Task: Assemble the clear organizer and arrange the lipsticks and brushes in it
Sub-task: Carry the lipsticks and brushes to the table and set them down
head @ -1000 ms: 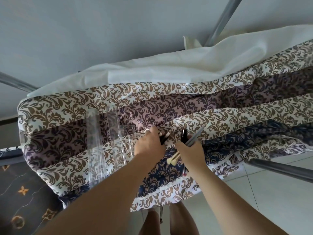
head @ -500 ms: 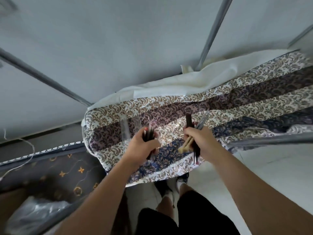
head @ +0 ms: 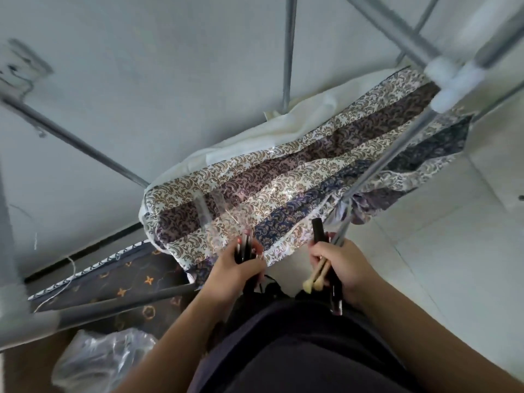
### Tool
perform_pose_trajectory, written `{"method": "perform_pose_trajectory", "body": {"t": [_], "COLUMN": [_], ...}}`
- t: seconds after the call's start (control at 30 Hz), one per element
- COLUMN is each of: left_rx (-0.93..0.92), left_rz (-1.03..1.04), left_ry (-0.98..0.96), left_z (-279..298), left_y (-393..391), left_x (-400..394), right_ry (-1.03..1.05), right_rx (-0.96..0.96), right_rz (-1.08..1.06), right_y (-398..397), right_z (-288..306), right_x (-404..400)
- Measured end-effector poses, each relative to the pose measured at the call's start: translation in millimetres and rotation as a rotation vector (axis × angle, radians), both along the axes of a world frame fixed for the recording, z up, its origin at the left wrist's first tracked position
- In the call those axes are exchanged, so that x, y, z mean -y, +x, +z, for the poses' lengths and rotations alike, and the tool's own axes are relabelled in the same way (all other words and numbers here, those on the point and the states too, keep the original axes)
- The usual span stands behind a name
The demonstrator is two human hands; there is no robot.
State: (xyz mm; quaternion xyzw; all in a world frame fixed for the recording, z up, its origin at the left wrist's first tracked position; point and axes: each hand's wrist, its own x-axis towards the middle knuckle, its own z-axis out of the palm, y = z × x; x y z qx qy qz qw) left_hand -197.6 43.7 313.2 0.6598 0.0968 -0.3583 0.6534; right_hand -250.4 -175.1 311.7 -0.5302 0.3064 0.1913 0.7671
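My left hand (head: 236,268) grips a bunch of dark lipstick tubes (head: 244,246), their ends sticking up past my fingers. My right hand (head: 341,265) grips a bundle of brushes (head: 319,275) with pale wooden handles, together with dark tubes (head: 318,229); one dark tube end pokes out below my fist. Both hands hang in front of my body, just off the near edge of the patterned cloth. The clear organizer pieces (head: 218,211) lie flat on that cloth, beyond my left hand, hard to make out.
The brown, purple and blue patterned cloth (head: 297,171) covers a raised surface, with a white sheet (head: 283,131) behind it. Grey metal frame poles (head: 377,171) cross the view at right, left and above. A dark mat (head: 119,287) and a crumpled plastic bag (head: 96,358) lie lower left.
Both hands lifted the lipsticks and brushes off the cloth and drew back toward my body. The view pulled away and upward, so the cloth looks smaller and farther.
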Motion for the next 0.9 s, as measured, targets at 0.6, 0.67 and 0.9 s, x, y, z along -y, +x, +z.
{"method": "perform_pose_trajectory", "body": {"t": [0.6, 0.67, 0.9], "left_rx": [0.039, 0.011, 0.010], "left_rz": [-0.524, -0.646, -1.231], "left_ry": [-0.096, -0.137, -0.116], "left_z": [30, 32, 34], "left_y": [-182, -220, -351], "left_x": [136, 161, 251], "right_ry": [-0.082, -0.109, -0.159], "right_rx": [0.040, 0.051, 0.042], "right_rz": [-0.754, -0.889, -1.469], "right_y": [-312, -368, -545], "right_z": [43, 49, 52], "right_x": [80, 82, 50]}}
